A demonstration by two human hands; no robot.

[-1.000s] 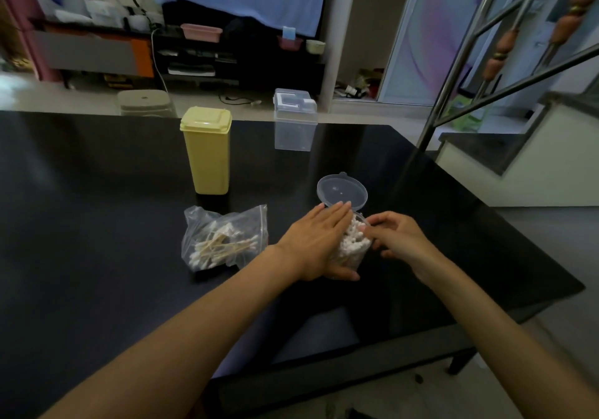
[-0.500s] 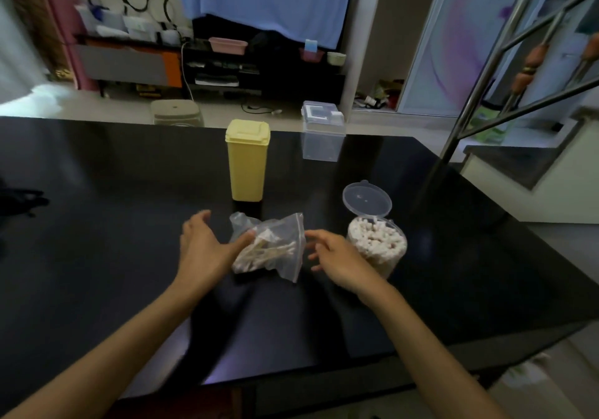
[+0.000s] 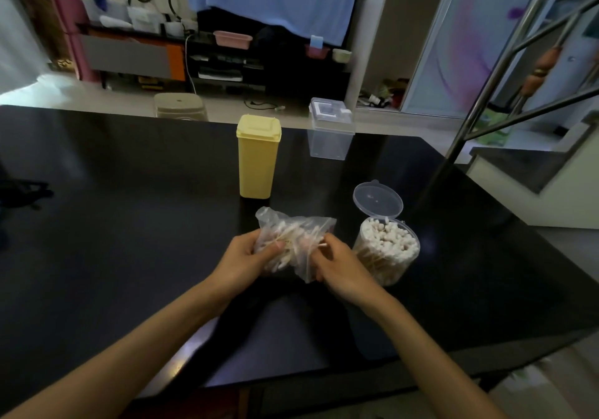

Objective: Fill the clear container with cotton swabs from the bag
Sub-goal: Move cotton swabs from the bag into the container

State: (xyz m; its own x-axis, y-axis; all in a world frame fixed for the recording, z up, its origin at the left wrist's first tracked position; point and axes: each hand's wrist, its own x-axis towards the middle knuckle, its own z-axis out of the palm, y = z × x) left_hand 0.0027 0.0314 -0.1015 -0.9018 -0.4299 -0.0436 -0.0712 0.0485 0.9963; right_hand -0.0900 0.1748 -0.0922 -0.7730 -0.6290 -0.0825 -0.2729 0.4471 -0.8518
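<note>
A clear plastic bag [image 3: 291, 234] of cotton swabs is lifted just above the black table [image 3: 129, 224]. My left hand [image 3: 246, 256] grips its left side, thumb on top. My right hand [image 3: 337, 266] pinches the bag's right edge, where a swab tip pokes out between the fingers. Right beside that hand stands the round clear container [image 3: 387, 250], packed with upright swabs, its hinged lid [image 3: 377, 199] standing open at the back.
A yellow lidded box [image 3: 257, 156] stands behind the bag. A clear rectangular box [image 3: 330, 133] sits at the table's far edge. A metal stair railing [image 3: 492, 72] rises at the right. A dark object [image 3: 22, 188] lies at the left edge.
Both hands left the container and moved left to the bag. They have taken hold of the bag and lifted it off the table.
</note>
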